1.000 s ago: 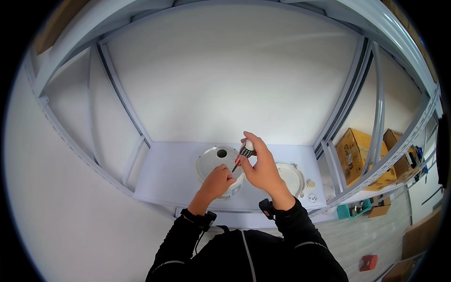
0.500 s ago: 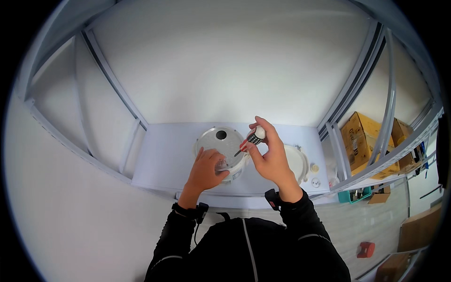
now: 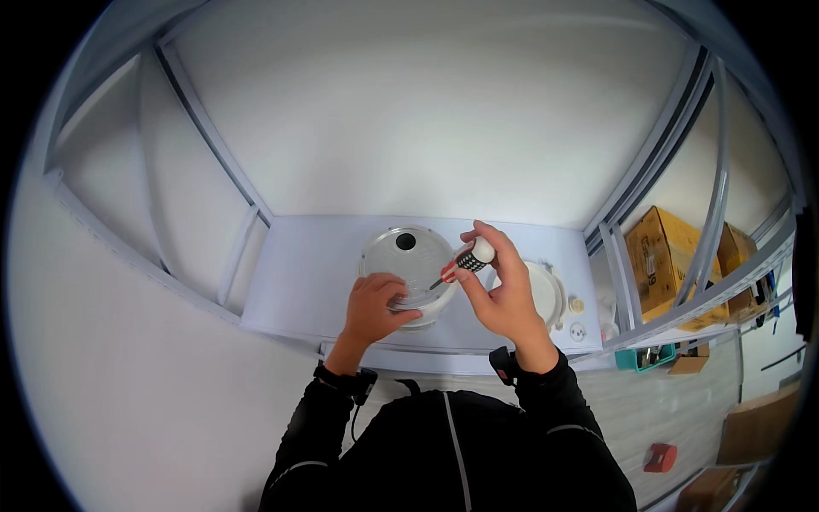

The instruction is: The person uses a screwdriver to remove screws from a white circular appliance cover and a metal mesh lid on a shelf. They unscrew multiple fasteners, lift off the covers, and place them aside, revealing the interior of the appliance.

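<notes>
A round white housing [image 3: 431, 316] sits on the white table, topped by a silver-grey disc [image 3: 418, 266] with a dark round spot near its far edge. My left hand [image 3: 373, 309] grips the near left rim, thumb and fingers apart across the edge; what lies under the fingers is partly hidden. In my right hand [image 3: 510, 303] is a screwdriver [image 3: 472, 258] with a black, white and red handle. It is tilted, its shaft pointing down and left to the disc's right edge. Whether the tip touches anything is too small to tell.
Right of my right hand lies a round white lid-like part [image 3: 546, 294]. Beside it are a small yellowish round piece [image 3: 577, 305] and a small white disc [image 3: 577, 331]. Metal frame posts [image 3: 616, 256] flank the table. Cardboard boxes [image 3: 661, 264] and a teal bin [image 3: 641, 358] stand farther right.
My right hand and the screwdriver have shifted slightly right and down, the screwdriver leaning flatter. The left hand stays at the housing's rim. The whole view has shifted a little.
</notes>
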`<control>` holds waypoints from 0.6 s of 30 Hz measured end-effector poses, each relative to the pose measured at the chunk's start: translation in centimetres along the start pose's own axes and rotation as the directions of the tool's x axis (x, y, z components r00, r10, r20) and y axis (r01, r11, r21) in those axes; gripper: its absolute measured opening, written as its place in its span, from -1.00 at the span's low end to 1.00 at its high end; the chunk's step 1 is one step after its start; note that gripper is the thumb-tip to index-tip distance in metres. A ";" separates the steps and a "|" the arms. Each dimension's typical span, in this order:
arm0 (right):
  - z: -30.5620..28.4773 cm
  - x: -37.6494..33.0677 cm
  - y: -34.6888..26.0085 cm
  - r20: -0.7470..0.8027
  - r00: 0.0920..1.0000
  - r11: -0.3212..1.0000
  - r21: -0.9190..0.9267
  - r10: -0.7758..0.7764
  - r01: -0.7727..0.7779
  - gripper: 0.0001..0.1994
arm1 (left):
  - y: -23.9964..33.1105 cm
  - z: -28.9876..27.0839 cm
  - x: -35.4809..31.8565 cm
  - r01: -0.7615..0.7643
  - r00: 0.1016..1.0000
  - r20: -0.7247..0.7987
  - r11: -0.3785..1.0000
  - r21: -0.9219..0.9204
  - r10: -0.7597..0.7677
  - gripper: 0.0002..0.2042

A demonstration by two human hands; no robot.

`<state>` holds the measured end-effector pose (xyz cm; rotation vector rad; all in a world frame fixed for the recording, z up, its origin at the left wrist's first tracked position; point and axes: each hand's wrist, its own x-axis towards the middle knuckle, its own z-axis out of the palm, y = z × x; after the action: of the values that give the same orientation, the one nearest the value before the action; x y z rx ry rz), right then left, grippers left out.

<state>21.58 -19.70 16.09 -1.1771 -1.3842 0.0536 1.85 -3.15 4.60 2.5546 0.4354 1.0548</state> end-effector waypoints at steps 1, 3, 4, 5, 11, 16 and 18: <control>0.0 -0.1 0.0 -0.005 1.000 1.000 -0.004 -0.011 0.011 -0.37 | 0.5 0.9 0.0 0.007 0.999 -0.032 1.000 0.027 -0.006 -0.56; -0.3 -0.2 -0.2 -0.014 1.000 1.000 -0.004 -0.021 0.021 -0.38 | 2.2 3.0 0.1 0.026 0.995 -0.093 0.997 0.074 -0.019 -0.56; -0.4 -0.1 -0.3 -0.020 1.000 1.000 0.001 -0.023 0.023 -0.38 | 2.8 3.9 0.2 0.042 0.994 -0.107 0.995 0.095 -0.032 -0.56; -0.5 -0.2 -0.4 -0.031 0.999 1.000 0.004 -0.021 0.021 -0.39 | 3.5 4.6 0.4 0.055 0.992 -0.115 0.992 0.114 -0.042 -0.55; -0.8 -0.3 -0.4 0.015 0.999 0.996 -0.077 -0.041 0.042 -0.44 | 4.9 6.2 0.8 0.047 0.980 -0.194 0.998 -0.043 -0.054 -0.57; -1.0 -0.9 -0.5 0.115 0.991 0.988 -0.123 -0.074 0.088 -0.40 | 3.7 5.6 0.0 -0.013 0.992 -0.123 0.980 -0.201 -0.012 -0.71; -0.7 -0.9 -0.6 0.107 0.992 0.990 -0.115 -0.067 0.079 -0.40 | 3.2 5.3 0.2 -0.042 0.996 -0.091 0.976 -0.214 0.023 -0.77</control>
<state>21.55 -21.01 15.99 -1.2360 -1.5382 -0.0207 6.25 -6.92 2.52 2.3381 0.2842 1.1621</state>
